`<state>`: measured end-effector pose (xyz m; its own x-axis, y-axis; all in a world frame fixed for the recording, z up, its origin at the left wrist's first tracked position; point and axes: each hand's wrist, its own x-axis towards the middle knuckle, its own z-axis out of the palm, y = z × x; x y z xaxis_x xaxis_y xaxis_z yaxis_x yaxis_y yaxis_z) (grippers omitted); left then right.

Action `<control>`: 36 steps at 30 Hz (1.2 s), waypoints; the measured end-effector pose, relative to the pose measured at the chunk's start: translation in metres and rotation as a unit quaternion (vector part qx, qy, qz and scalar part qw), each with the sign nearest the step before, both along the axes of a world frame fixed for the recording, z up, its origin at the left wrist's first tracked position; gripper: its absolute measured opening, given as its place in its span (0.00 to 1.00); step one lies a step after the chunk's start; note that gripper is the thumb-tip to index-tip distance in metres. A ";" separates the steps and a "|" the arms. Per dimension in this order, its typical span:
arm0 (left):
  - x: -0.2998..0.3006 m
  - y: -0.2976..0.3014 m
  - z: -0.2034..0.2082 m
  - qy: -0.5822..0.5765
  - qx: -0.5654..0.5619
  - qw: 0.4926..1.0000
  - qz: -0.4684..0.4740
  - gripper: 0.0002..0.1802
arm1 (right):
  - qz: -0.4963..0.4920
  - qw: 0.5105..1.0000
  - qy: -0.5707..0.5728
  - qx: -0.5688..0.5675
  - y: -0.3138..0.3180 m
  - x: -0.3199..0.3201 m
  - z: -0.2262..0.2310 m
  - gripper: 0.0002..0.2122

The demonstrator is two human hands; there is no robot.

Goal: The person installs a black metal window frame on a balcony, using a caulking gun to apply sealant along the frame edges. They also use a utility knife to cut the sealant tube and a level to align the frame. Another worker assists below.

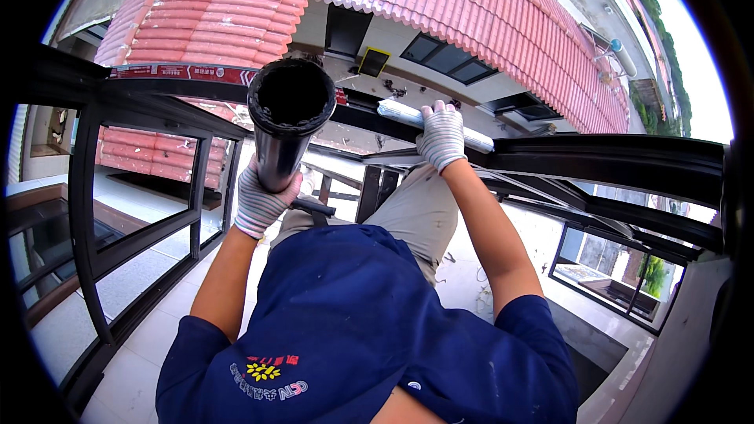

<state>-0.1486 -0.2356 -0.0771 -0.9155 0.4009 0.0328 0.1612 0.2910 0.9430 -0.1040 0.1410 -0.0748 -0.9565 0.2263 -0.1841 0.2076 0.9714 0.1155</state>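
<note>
My left hand (267,198), in a striped knit glove, is wrapped round the lower barrel of a black caulking gun (276,159). The gun stands nearly upright, its round open end pointing up, with dark residue on the rim. A short black grip (312,206) sticks out beside that hand. My right hand (441,135), gloved likewise, closes over a silvery foil sealant sausage (400,114). This tube lies crosswise along the dark window frame, both ends showing past my fingers. Whether it rests on the frame I cannot tell.
A black metal frame bar (613,159) runs across at the right, and glazed window panels (145,180) stand at the left. Beyond and below are red tiled roofs (228,8) and a lower yard. Pale floor tiles (169,306) lie beneath me.
</note>
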 end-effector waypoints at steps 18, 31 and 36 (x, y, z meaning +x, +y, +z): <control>-0.002 0.010 0.003 0.041 -0.006 0.999 -0.032 0.25 | -0.014 0.999 0.034 0.002 -0.015 0.002 0.001 0.26; -0.007 0.000 0.006 0.047 -0.017 0.998 -0.027 0.25 | -0.033 0.993 0.067 -0.092 -0.006 0.001 -0.007 0.22; -0.007 -0.002 0.010 0.114 0.012 0.993 -0.014 0.32 | -0.086 0.888 0.291 -0.346 0.029 0.024 0.024 0.18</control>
<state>-0.1559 -0.2379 -0.0673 -0.8717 0.4234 0.2466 0.3784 0.2620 0.8878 -0.0798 0.1701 -0.0506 -0.8973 0.4036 0.1788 0.1884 0.7164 -0.6717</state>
